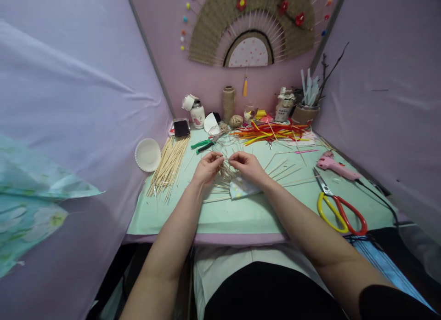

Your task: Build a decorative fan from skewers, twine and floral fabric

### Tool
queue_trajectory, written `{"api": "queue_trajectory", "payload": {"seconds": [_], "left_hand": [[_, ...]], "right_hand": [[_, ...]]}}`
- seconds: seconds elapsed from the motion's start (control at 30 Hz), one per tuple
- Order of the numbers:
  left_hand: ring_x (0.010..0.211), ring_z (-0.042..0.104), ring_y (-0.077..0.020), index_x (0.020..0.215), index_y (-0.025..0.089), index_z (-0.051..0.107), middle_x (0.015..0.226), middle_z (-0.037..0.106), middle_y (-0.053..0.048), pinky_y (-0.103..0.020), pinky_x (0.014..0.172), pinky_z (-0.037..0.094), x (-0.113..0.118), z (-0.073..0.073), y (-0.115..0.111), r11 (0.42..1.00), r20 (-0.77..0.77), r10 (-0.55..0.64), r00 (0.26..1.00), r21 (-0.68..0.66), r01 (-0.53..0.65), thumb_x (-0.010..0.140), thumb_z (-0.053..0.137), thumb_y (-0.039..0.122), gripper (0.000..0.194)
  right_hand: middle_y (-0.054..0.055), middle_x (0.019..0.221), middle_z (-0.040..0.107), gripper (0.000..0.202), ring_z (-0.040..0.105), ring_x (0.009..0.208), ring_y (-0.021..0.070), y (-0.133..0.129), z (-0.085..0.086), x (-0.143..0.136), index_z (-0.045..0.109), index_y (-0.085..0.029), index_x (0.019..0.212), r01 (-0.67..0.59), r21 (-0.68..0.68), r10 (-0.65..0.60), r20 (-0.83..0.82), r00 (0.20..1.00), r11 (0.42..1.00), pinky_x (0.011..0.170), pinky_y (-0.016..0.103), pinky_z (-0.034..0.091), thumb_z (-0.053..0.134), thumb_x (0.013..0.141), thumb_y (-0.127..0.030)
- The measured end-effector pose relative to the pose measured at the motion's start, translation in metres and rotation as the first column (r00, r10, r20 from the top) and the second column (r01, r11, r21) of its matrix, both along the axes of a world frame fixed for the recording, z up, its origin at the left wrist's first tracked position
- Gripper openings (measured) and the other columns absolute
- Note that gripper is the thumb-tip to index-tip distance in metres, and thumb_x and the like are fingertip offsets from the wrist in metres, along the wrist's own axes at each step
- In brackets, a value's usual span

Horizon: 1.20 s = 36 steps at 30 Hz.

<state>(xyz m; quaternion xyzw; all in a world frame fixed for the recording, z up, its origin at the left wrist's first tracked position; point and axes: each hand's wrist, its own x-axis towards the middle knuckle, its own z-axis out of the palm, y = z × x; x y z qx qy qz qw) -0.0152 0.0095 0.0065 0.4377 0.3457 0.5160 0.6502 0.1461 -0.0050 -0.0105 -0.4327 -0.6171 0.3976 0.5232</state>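
Beyond the cloth half-disc (241,187), which lies on the pale green table cover (220,219) with thin spokes (283,171) projecting to both sides, the left hand (208,167) and right hand (247,165) face each other; thumb and forefinger of each are pinched together, apparently on fine straw-coloured strands (225,170), though the detail at the fingertips is too small to confirm. Obstruction noted: the right forearm crosses and covers the half-disc's right edge. Left of the half-disc lies a loose bundle of sticks (168,166), with a shallow white dish (148,155) just past it. Behind the half-disc, to the left, are pliers (204,146) with green and black handles; behind it, to the right, a heap of red, orange and yellow fuzzy stems (272,133). Right of the half-disc lie scissors (339,212) with one yellow and one red handle, and, farther back, a pink glue gun (336,166) with a black cord. Containers, all far behind the half-disc: at the left, a white jar (197,116) with a dark lid; at the right, a lettered tub (284,110) with crumpled pale material at its mouth, and beside it a brown pot (306,115) holding whitish translucent sticks and dark twigs.
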Motion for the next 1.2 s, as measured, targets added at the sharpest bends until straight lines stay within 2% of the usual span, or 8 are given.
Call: {"api": "queue_trajectory", "payload": {"seconds": [0.2,0.33,0.47,0.57,0.8,0.9,1.07,1.2], "left_hand": [[0.059,0.053,-0.0041,0.082,0.016,0.062,0.071,0.058,0.005,-0.016,0.053,0.040,-0.002,0.000,0.002,0.994,0.119,0.048,0.992,-0.106,-0.036,0.052,0.091,0.028,0.043],[0.056,0.050,-0.0036,0.085,0.017,0.063,0.066,0.056,0.005,-0.015,0.051,0.039,-0.001,-0.001,0.004,0.989,0.141,0.080,0.987,-0.133,-0.061,0.053,0.090,0.025,0.043],[0.052,0.045,-0.0017,0.073,0.014,0.063,0.063,0.055,0.005,-0.015,0.046,0.033,0.001,-0.001,0.004,0.990,0.144,0.107,0.984,-0.108,-0.092,0.053,0.090,0.025,0.036],[0.054,0.046,-0.0020,0.070,0.012,0.065,0.062,0.055,0.004,-0.015,0.049,0.036,0.001,-0.001,0.004,0.991,0.140,0.099,0.985,-0.106,-0.085,0.057,0.089,0.024,0.030],[0.064,0.056,-0.0037,0.088,0.012,0.073,0.073,0.064,0.000,-0.016,0.066,0.047,-0.002,0.006,0.002,0.991,0.178,0.008,0.984,-0.130,0.015,0.063,0.084,0.019,0.028],[0.066,0.055,-0.0052,0.088,0.014,0.073,0.074,0.063,0.000,-0.017,0.065,0.046,-0.001,0.002,0.003,0.997,0.092,0.012,0.996,-0.077,-0.005,0.067,0.082,0.028,0.027],[0.069,0.052,-0.0097,0.073,0.016,0.067,0.072,0.058,0.000,-0.020,0.061,0.040,0.000,-0.010,0.007,0.988,-0.192,0.147,0.970,0.085,-0.133,0.072,0.075,0.046,0.030],[0.070,0.049,-0.0118,0.070,0.017,0.065,0.071,0.056,0.001,-0.023,0.063,0.039,-0.001,-0.011,0.007,0.972,-0.279,0.165,0.946,0.209,-0.107,0.077,0.068,0.050,0.033]], "right_hand": [[0.000,0.079,0.062,0.021,0.054,0.072,0.0144,0.001,0.003,0.003,0.064,-0.020,0.089,0.176,0.067,-0.170,-0.081,0.982,0.982,0.067,0.029,0.045,0.061,0.081,-0.039],[0.001,0.086,0.062,0.023,0.056,0.076,0.0148,-0.004,0.008,0.002,0.062,-0.021,0.092,0.121,0.149,-0.109,-0.085,0.990,0.981,0.069,0.029,0.046,0.063,0.083,-0.042],[0.003,0.091,0.061,0.020,0.056,0.079,0.0158,-0.009,0.009,0.000,0.062,-0.022,0.091,0.085,0.314,-0.104,0.043,0.994,0.946,0.072,0.031,0.047,0.068,0.081,-0.037],[0.003,0.090,0.063,0.014,0.057,0.083,0.0176,-0.010,0.009,0.000,0.064,-0.022,0.091,0.074,0.393,-0.139,0.140,0.980,0.917,0.076,0.032,0.047,0.068,0.081,-0.032],[0.003,0.080,0.068,0.010,0.059,0.074,0.0169,-0.005,0.004,0.001,0.068,-0.021,0.083,0.156,0.250,-0.190,0.119,0.975,0.956,0.074,0.032,0.047,0.061,0.083,-0.029],[0.002,0.078,0.068,0.013,0.057,0.071,0.0164,-0.003,0.005,0.002,0.068,-0.021,0.082,0.189,0.198,-0.208,0.080,0.975,0.962,0.071,0.031,0.046,0.061,0.082,-0.032],[0.001,0.075,0.064,0.018,0.054,0.071,0.0157,-0.005,0.009,0.002,0.063,-0.020,0.077,0.235,0.188,-0.253,0.078,0.964,0.954,0.070,0.029,0.043,0.057,0.084,-0.035],[0.001,0.071,0.060,0.028,0.053,0.070,0.0163,-0.006,0.012,0.003,0.058,-0.021,0.073,0.234,0.172,-0.253,0.095,0.963,0.957,0.070,0.029,0.042,0.051,0.088,-0.042]]}}
